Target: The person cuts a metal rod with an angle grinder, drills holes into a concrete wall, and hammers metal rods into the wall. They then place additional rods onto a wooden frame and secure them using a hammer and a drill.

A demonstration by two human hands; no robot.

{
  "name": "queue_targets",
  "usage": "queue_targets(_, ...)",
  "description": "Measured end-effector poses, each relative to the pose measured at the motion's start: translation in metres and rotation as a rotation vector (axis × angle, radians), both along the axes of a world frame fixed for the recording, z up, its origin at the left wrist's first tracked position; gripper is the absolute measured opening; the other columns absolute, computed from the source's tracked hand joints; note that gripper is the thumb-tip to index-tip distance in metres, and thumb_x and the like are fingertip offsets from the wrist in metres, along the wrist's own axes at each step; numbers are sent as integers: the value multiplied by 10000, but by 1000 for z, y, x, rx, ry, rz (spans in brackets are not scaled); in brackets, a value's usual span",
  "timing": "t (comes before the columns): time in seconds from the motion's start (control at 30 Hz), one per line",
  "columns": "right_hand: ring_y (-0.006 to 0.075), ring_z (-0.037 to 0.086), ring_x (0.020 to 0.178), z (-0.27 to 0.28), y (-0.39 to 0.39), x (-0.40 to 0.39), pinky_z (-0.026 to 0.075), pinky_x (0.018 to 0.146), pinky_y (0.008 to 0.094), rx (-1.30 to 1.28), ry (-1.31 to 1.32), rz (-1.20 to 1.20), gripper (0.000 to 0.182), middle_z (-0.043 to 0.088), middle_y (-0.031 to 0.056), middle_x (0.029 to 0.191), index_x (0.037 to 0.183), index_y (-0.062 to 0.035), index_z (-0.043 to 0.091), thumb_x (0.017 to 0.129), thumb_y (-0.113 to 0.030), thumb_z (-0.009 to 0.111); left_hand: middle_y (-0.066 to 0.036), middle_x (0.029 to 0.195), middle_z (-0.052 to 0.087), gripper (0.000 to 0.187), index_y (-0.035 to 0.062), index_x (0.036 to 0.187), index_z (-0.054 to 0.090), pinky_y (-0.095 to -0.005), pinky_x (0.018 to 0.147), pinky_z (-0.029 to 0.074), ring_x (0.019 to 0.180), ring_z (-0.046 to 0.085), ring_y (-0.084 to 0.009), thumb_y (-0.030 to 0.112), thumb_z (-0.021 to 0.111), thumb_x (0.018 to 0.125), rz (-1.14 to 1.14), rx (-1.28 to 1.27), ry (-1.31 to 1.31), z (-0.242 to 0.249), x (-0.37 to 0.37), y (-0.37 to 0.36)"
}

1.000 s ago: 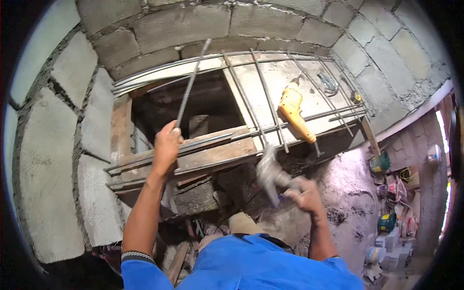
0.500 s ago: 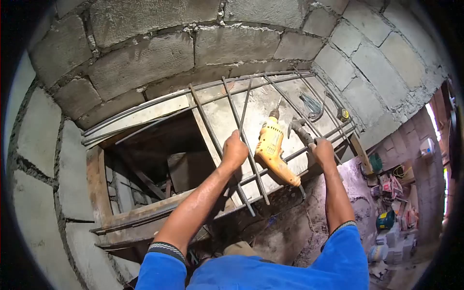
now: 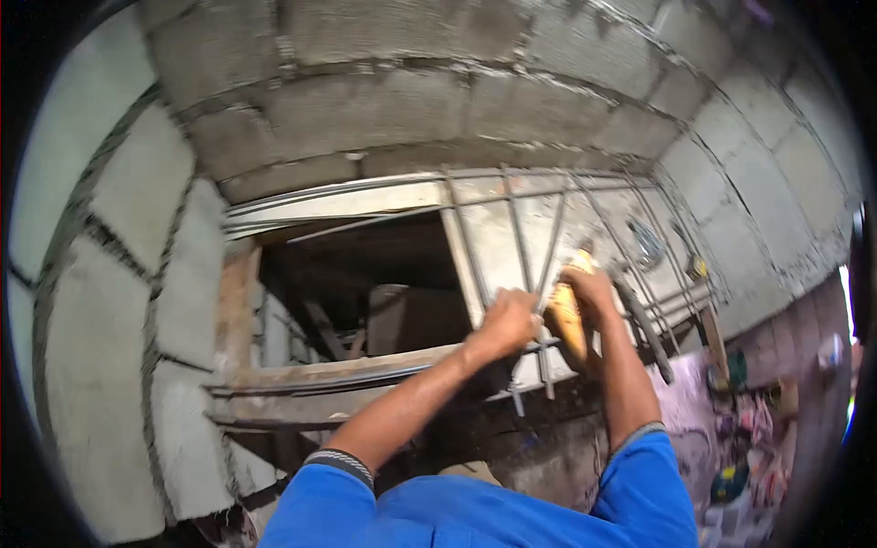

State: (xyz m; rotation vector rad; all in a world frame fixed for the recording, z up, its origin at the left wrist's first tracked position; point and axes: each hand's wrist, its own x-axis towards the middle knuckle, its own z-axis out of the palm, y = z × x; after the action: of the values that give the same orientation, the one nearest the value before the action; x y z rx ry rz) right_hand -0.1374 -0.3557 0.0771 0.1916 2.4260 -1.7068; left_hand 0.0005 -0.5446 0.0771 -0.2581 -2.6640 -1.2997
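Observation:
My left hand (image 3: 512, 321) is closed around the lower end of a thin steel rebar rod (image 3: 554, 239), which slants up and away over the rebar grid. Close by on the right, my right hand (image 3: 594, 294) wraps over the yellow power drill (image 3: 566, 320). The drill's chuck points away from me, and part of its body is behind my fingers. To the right of that hand lies a hammer (image 3: 645, 320), its dark handle pointing toward me across the bars. Beneath these things is a pale board (image 3: 484, 224) with crossed rebar (image 3: 516, 228) over it.
A dark rectangular opening (image 3: 402, 265) framed in wood lies left of the board. Concrete block walls (image 3: 393, 110) rise behind and on both sides. A bundle of wire (image 3: 647, 243) and a yellow tape measure (image 3: 698, 268) sit at the right. Clutter covers the floor lower right.
My right hand has let go of the hammer and moved left onto the power drill. My left hand still grips the rod. The whole view has shifted, with some blur.

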Motion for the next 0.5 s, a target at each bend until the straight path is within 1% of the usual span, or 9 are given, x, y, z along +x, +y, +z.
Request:
queue_targets(0.03, 234, 665, 611, -10, 11, -9, 555, 571, 380, -95, -66, -11, 210, 663, 104, 750, 918, 10, 659, 779, -142, 699, -280, 1157, 621, 429, -46, 1176, 620, -488, 998, 437, 1141, 555, -426, 200, 646, 826, -41, 55, -38, 16, 19, -12)
queue_targets(0.17, 195, 675, 698, 32, 42, 18, 568, 640, 348, -407, -136, 60, 311, 680, 76, 835, 1015, -59, 658, 895, -344, 625, -302, 1238, 575, 614, -55, 1331, 503, -467, 1045, 415, 1192, 539, -419, 303, 668, 861, -226, 262, -185, 68, 108, -59)
queue_targets(0.27, 184, 682, 782, 84, 7, 77, 571, 666, 334, -543, 86, 90, 449, 686, 69, 949, 1132, -61, 626, 938, -466, 601, -268, 1365, 501, 1012, -26, 1508, 229, -435, 1090, 390, 1278, 488, -405, 465, 760, 799, -268, 375, -182, 52, 162, -56)
queue_targets(0.3, 182, 682, 832, 97, -6, 96, 573, 697, 326, -523, 78, 169, 479, 680, 76, 1008, 1190, -59, 603, 952, -474, 592, -260, 1442, 422, 1186, -14, 1538, 65, -419, 1123, 356, 1340, 426, -403, 529, 783, 767, -284, 418, -237, 52, 178, -53)
queue_targets(0.33, 185, 682, 871, 113, -35, 124, 573, 749, 329, -603, 67, 161, 436, 681, 89, 1015, 1201, -56, 601, 973, -426, 575, -298, 1451, 383, 1258, -37, 1529, 53, -426, 1129, 344, 1363, 393, -410, 563, 810, 723, -233, 478, -141, 52, 192, -46)
queue_targets(0.4, 184, 680, 895, 130, -96, 175, 570, 786, 332, -719, 82, 243, 440, 677, 97, 1038, 1215, -41, 589, 977, -411, 577, -336, 1441, 362, 1297, -64, 1519, 79, -434, 1135, 336, 1383, 364, -409, 582, 832, 683, -36, 438, 40, 56, 213, -41)
queue_targets(0.43, 178, 680, 896, 131, -126, 197, 569, 781, 327, -747, 68, 304, 430, 676, 98, 1040, 1206, -17, 588, 980, -383, 580, -331, 1412, 395, 1276, -92, 1489, 150, -431, 1116, 352, 1350, 408, -391, 583, 849, 662, 27, 379, -265, 71, 223, -50)
queue_targets(0.47, 173, 679, 897, 132, -155, 218, 568, 776, 322, -777, 56, 363, 420, 674, 99, 1042, 1197, 7, 587, 982, -354, 583, -265, 1215, 584, 1015, -118, 1324, 418, -409, 965, 484, 1134, 603, -330, 534, 858, 683, 118, 618, -244, 94, 239, -62)
queue_targets(0.5, 168, 678, 892, 131, -182, 234, 565, 781, 322, -779, 20, 395, 427, 674, 98, 1026, 1200, 7, 584, 976, -357, 596, -200, 1057, 631, 822, -96, 1196, 502, -373, 840, 517, 963, 642, -275, 486, 842, 725, 236, 680, -356, 97, 248, -75)
